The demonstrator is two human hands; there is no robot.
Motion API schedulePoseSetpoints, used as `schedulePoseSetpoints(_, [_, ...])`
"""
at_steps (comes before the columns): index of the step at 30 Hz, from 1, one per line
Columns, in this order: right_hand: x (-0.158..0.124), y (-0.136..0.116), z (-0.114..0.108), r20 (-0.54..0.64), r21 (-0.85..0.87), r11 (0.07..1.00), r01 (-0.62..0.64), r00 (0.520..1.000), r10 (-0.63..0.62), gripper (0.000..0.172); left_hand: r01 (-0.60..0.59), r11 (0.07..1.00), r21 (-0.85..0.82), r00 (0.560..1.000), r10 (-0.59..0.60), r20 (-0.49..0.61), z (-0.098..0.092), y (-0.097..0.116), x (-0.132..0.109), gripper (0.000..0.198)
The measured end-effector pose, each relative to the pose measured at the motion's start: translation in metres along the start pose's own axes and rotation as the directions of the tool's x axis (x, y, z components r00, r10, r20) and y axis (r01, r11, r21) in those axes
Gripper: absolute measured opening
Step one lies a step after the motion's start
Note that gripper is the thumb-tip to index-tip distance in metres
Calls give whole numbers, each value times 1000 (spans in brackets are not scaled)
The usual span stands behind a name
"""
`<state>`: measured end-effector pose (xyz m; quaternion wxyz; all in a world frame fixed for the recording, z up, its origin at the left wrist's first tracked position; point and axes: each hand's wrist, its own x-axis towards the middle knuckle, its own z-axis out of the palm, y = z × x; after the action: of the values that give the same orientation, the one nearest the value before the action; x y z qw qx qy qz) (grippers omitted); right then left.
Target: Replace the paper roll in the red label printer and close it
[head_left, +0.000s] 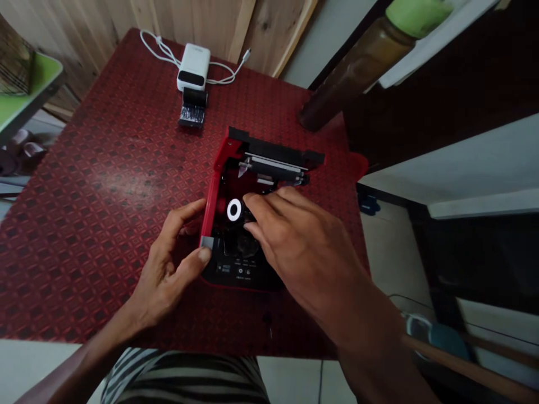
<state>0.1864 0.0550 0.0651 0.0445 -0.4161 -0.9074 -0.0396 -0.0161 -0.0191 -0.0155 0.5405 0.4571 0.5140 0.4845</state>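
A red and black device [213,196] with its lid raised stands on the red patterned table. My left hand [170,264] grips its left side, thumb on the grey front corner and fingers against the red outer wall. Inside the device, a roll with a white ring-shaped end [234,210] is between the left wall and my right hand [295,235]. The fingers of my right hand are bent and pressed together at the roll's right side, and they hide most of it. Printed labels and small marks show on the black front panel [242,271].
On the red table [113,140], a white box [194,64] with a white cable lies at the back, a black strip [193,109] beside it. A brown bottle with a green lid [357,67] stands at the back right. A green surface [42,73] is at the far left.
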Motion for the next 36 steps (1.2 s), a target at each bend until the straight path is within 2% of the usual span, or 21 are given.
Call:
schedulePoseSetpoints(2, [8, -3, -2, 105, -5, 999, -46, 993, 46, 23, -3, 1000, -11, 1000, 3, 6, 0, -1, 0, 60])
schedulePoseSetpoints(6, [28, -2, 1, 323, 2, 994, -113, 940, 107, 24, 9, 1000, -17, 1000, -9, 22, 0, -2, -1, 61])
schedulePoseSetpoints(11, [38, 4, 15, 366, 24, 992, -125, 924, 108, 27, 9, 1000, -23, 1000, -8, 26, 0, -1, -2, 62])
schedulePoseSetpoints(14, [32, 5, 24, 344, 72, 988, -140, 933, 107, 26, 10, 1000, -23, 1000, -9, 25, 0, -2, -2, 62])
schedulePoseSetpoints(17, [17, 8, 26, 202, 191, 975, -115, 976, 76, 32, 15, 1000, -17, 1000, -15, 18, 0, -3, -1, 61])
schedulePoseSetpoints(20, [0, 15, 17, 67, 329, 940, -93, 995, 75, 44, 47, 998, -39, 998, -46, 34, -4, -1, 0, 62])
schedulePoseSetpoints(23, [-12, 23, 3, 47, 451, 892, -4, 999, -19, 46, 69, 996, -64, 996, -64, 65, -10, 5, -2, 57])
schedulePoseSetpoints(27, [-13, 30, 2, 5, 518, 849, 107, 992, -128, 34, -7, 998, 64, 1000, 9, -18, -19, 20, 4, 53])
schedulePoseSetpoints(30, [-8, 31, 13, 29, 523, 842, 129, 985, -168, 25, -138, 980, 145, 988, 148, -54, -23, 33, 28, 50])
schedulePoseSetpoints(33, [-6, 30, 16, 2, 502, 857, 119, 990, -138, 24, -339, 923, 180, 935, 353, -47, -23, 45, 64, 45])
schedulePoseSetpoints(36, [-12, 28, 10, -99, 454, 882, 127, 991, -91, 22, -393, 898, 197, 917, 399, 8, -16, 55, 94, 38])
